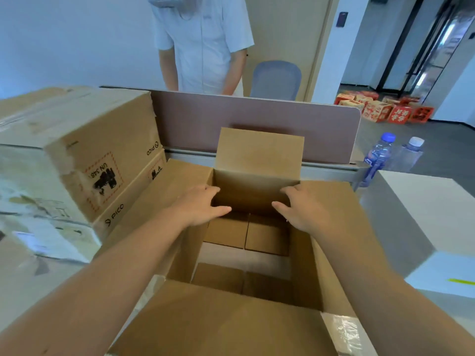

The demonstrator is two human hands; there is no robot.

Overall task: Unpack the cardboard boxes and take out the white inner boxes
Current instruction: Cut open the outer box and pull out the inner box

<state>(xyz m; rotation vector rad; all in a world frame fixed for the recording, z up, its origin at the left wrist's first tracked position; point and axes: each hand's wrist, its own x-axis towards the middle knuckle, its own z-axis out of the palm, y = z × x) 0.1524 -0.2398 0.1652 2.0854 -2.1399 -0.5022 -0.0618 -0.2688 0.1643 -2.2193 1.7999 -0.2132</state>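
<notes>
Cardboard everywhere: the open box (pixel 180 253) fills the lower middle, flaps splayed so both hands can reach in. Left hand (pixel 203 206) and right hand (pixel 305 214) hover over it, fingers loose, holding nothing. White inner box (pixel 431 227) sits right, well clear. Sealed boxes (pixel 77 155) wait upper left.

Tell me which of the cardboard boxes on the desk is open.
The front cardboard box, with both hands over it: its flaps are folded out. The stacked boxes on the left remain taped shut.

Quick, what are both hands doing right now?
Left hand: open, holding nothing, reaching into the open box.
Right hand: open, holding nothing, also over the box.
</notes>
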